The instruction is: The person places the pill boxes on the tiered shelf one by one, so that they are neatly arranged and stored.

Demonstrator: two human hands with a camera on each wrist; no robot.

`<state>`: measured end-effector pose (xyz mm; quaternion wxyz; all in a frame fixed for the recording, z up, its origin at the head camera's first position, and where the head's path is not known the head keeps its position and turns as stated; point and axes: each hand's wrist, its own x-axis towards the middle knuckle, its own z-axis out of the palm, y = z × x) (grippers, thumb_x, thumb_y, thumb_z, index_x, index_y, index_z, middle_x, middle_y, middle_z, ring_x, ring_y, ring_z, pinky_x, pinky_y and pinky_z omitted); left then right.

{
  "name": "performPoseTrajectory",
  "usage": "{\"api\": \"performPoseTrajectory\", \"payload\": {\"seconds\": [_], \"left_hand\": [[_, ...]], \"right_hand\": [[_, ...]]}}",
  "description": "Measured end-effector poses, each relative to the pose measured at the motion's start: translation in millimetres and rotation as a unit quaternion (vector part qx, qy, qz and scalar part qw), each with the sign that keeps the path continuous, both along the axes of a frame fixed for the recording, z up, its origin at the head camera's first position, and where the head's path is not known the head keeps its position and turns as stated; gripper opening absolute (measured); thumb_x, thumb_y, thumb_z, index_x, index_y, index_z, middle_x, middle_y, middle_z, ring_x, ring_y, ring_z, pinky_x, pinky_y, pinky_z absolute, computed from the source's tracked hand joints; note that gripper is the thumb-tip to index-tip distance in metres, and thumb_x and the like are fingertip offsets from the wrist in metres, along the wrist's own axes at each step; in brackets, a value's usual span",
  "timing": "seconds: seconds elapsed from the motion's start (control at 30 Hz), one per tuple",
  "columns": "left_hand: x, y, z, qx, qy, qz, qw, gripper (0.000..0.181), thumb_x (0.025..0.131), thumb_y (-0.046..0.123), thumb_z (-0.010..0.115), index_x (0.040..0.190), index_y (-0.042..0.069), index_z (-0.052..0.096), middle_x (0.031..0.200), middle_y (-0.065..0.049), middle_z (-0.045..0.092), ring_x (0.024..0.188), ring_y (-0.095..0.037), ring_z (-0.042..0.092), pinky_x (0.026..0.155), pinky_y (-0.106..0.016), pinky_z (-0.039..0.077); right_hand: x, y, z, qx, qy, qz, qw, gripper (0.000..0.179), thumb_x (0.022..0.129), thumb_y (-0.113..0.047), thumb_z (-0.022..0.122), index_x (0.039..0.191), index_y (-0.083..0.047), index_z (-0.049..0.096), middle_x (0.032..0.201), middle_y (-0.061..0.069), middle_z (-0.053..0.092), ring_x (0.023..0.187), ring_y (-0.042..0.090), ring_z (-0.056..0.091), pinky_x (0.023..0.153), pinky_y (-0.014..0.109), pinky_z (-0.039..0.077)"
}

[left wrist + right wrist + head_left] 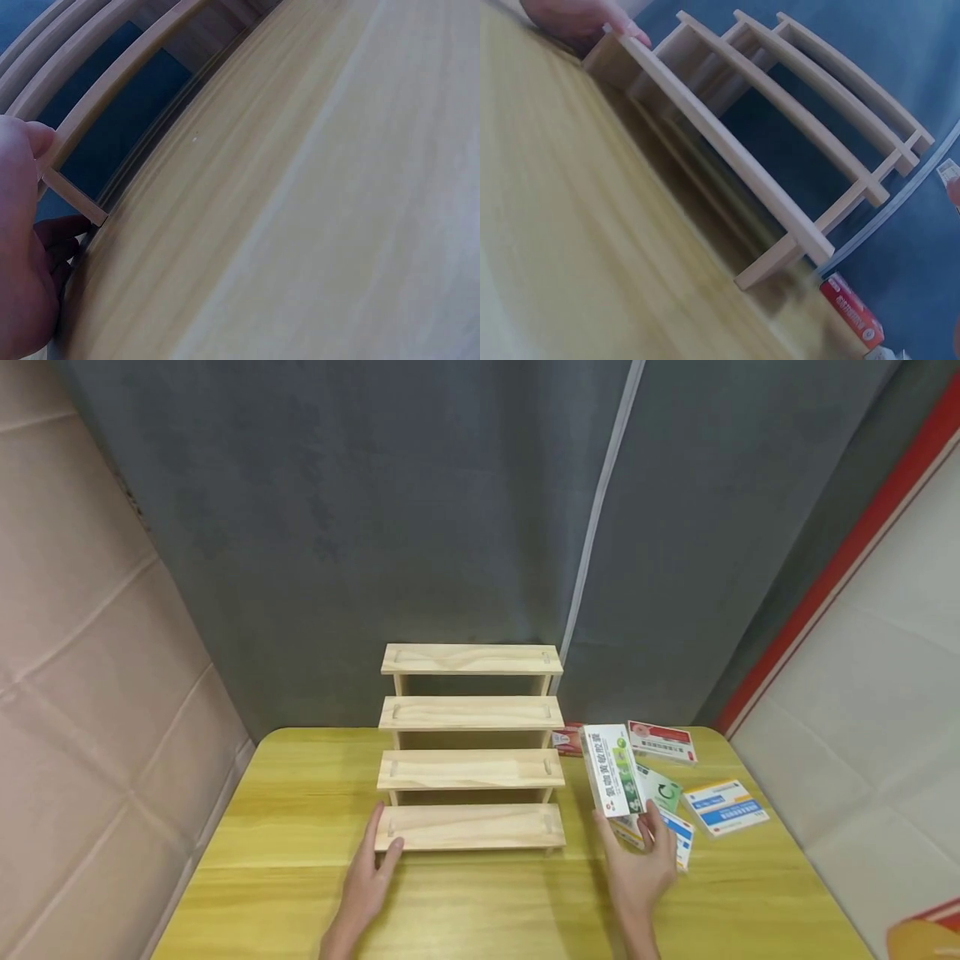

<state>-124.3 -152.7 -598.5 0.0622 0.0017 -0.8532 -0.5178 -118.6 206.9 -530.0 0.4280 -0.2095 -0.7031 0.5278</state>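
A pale wooden stepped rack [472, 828] with several tiers stands on the table. At the left end of its lowest step, my left hand [365, 885] grips the plank, thumb on top and fingers round the side by the leg. My right hand [637, 868] pinches a white and green medicine box [611, 768] near its lower end, to the right of the rack. The box is tilted above other medicine boxes and partly covers them. In the right wrist view only a corner of this white box [948, 171] shows at the right edge.
Under and around the held box lie a green and white box [660, 787], a blue and white box [684, 839], another blue and white box [726, 807], a red and white box [662, 741] and a red box [851, 311]. A grey curtain [450, 527] hangs behind the table.
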Motion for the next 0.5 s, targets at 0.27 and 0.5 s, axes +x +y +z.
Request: {"api": "performPoseTrajectory", "payload": {"seconds": [0.27, 0.5], "left_hand": [[0.6, 0.2, 1.9, -0.007, 0.007, -0.003, 1.0000, 0.068, 0.108, 0.039, 0.048, 0.164, 0.018, 0.015, 0.169, -0.015, 0.018, 0.151, -0.050, 0.023, 0.117, -0.074, 0.020], [1.4, 0.0, 2.0, -0.005, 0.001, -0.002, 1.0000, 0.069, 0.107, 0.040, 0.047, 0.164, 0.019, 0.015, 0.169, -0.015, 0.018, 0.151, -0.050, 0.023, 0.116, -0.076, 0.021]], "right_hand": [[-5.1, -5, 11.6, 0.006, 0.013, 0.008, 0.9999, 0.075, 0.068, -0.005, 0.094, 0.136, 0.000, 0.062, 0.128, 0.008, 0.060, 0.111, 0.001, 0.056, 0.099, 0.009, 0.049], [-9.9, -5, 18.2, 0.010, 0.041, 0.033, 0.9986, 0.075, 0.068, -0.001, 0.092, 0.136, 0.003, 0.060, 0.128, 0.008, 0.059, 0.113, 0.004, 0.056, 0.103, 0.012, 0.049]]}}
